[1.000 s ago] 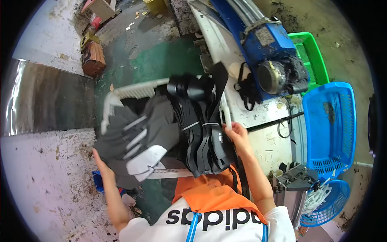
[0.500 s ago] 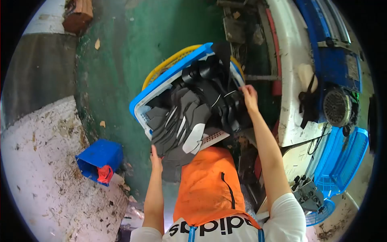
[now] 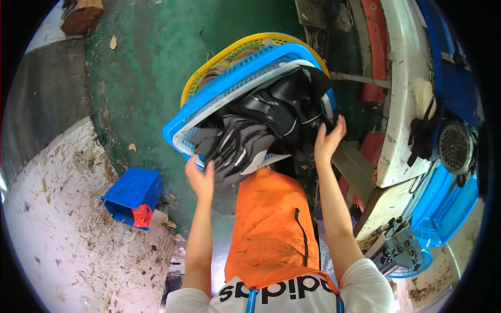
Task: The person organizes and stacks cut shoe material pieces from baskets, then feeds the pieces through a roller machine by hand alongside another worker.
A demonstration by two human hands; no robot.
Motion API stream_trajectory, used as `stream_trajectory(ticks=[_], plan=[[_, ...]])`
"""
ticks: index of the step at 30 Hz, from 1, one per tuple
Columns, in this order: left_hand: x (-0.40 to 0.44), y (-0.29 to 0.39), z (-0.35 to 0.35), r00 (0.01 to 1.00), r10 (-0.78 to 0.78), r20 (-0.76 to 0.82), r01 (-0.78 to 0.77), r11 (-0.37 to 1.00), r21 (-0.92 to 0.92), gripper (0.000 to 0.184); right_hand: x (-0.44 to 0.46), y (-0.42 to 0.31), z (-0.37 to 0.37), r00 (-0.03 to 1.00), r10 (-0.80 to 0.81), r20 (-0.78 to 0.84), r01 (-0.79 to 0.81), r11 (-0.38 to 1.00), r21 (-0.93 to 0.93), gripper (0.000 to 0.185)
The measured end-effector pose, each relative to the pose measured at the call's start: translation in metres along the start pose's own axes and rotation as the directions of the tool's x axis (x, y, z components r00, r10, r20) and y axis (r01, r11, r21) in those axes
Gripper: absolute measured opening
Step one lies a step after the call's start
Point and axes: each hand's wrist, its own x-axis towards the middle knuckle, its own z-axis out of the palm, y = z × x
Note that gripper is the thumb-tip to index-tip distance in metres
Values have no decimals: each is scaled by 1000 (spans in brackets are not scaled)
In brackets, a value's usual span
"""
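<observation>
A blue basket (image 3: 172, 127) with a white basket (image 3: 182, 138) nested in it rests tilted over a yellow basket (image 3: 189, 86). The white one is heaped with dark grey flat cut pieces (image 3: 242, 143) and shiny black pieces (image 3: 271, 107). My left hand (image 3: 201, 178) is open beside the near left corner, thumb and fingers apart. On the opposite side my right hand (image 3: 330, 140) is open with spread fingers, close to the right end of the baskets. Neither hand holds anything that I can see.
A small blue bin (image 3: 134, 189) with a red cloth (image 3: 142, 215) stands at left on a littered pale surface (image 3: 68, 208). To the right are a white worktop edge (image 3: 399, 104), a round black grille (image 3: 455, 141) and more blue baskets (image 3: 443, 208). The floor (image 3: 141, 78) is green.
Both hands have let go of the basket and opened. The baskets sit farther up in view, with more of the yellow one showing. The view has shifted somewhat.
</observation>
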Motion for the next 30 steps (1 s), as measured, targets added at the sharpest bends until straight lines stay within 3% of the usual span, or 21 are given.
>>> stream_trajectory(ticks=[1, 2, 3, 5, 8, 9, 11, 13, 14, 16, 17, 19, 20, 21, 22, 23, 24, 25, 27, 28, 30], plan=[[23, 19, 6, 969, 153, 195, -143, 988, -63, 64, -8, -15, -9, 1000, 12, -6, -11, 999, 32, 48], [41, 28, 22, 920, 304, 248, -298, 953, -60, 72, -28, -22, -13, 996, 72, 60, -81, 985, 150, 46], [62, 41, 33, 871, 341, 354, -396, 913, 97, 82, -50, -29, -17, 983, 125, 134, -157, 953, 260, 44], [89, 28, 67, 767, 335, 548, -521, 823, 226, 90, -118, -29, -8, 717, 291, 633, -573, 763, 298, 45], [93, 40, 77, 764, 288, 578, -548, 763, 344, 84, -212, -9, 50, 346, 386, 855, -818, 570, 74, 75], [90, 36, 78, 781, 334, 528, -552, 765, 331, 78, -220, -23, 62, 264, 422, 867, -953, 251, 168, 83], [89, 37, 76, 739, 325, 590, -574, 762, 300, 73, -263, -5, 110, 303, 428, 851, -946, 241, 216, 90], [92, 37, 82, 685, 353, 637, -618, 744, 253, 73, -306, 17, 136, 337, 520, 785, -859, 511, 31, 66], [94, 38, 86, 658, 370, 656, -639, 735, 227, 74, -273, -8, 109, 295, 532, 794, -846, 532, -42, 65], [95, 54, 82, 574, 174, 801, -436, 892, 118, 78, -216, -46, 62, 244, 551, 798, -804, 575, -152, 60], [97, 60, 82, 504, 87, 859, -312, 946, 87, 80, -219, -43, 66, 382, 532, 755, -769, 636, -59, 59], [93, 73, 86, 387, -101, 917, -320, 918, 237, 90, -236, -33, 85, 625, 460, 631, -657, 747, 105, 56], [94, 91, 85, 334, -210, 919, -322, 891, 321, 91, -250, -21, 107, 621, 571, 536, -719, 688, 100, 54], [94, 105, 87, 288, -315, 904, -326, 856, 402, 93, -238, -11, 114, 543, 551, 634, -838, 312, 448, 43], [78, 91, 100, 438, -141, 888, -437, 829, 348, 96, -231, -5, 108, 276, 551, 788, -924, -73, 375, 36], [63, 96, 97, 512, -76, 856, -384, 871, 307, 98, -226, 0, 100, 5, 434, 901, -872, -439, 217, 29], [40, 89, 98, 584, 81, 808, -473, 842, 257, 101, -229, 10, 98, 32, 305, 952, -788, -578, 212, 19], [16, 77, 102, 626, 240, 742, -564, 796, 218, 105, -236, 18, 100, 75, 253, 965, -739, -635, 224, 29], [-13, 67, 107, 555, 129, 822, -292, 955, 47, 112, -227, 17, 91, 144, 172, 975, -611, -760, 224, 45], [-14, 68, 110, 520, 47, 853, -253, 962, 102, 116, -229, 20, 92, 170, 154, 973, -608, -761, 226, 49], [-2, 66, 117, 564, 12, 826, -115, 991, 64, 116, -233, 26, 96, 221, 121, 968, -602, -764, 234, 57]])
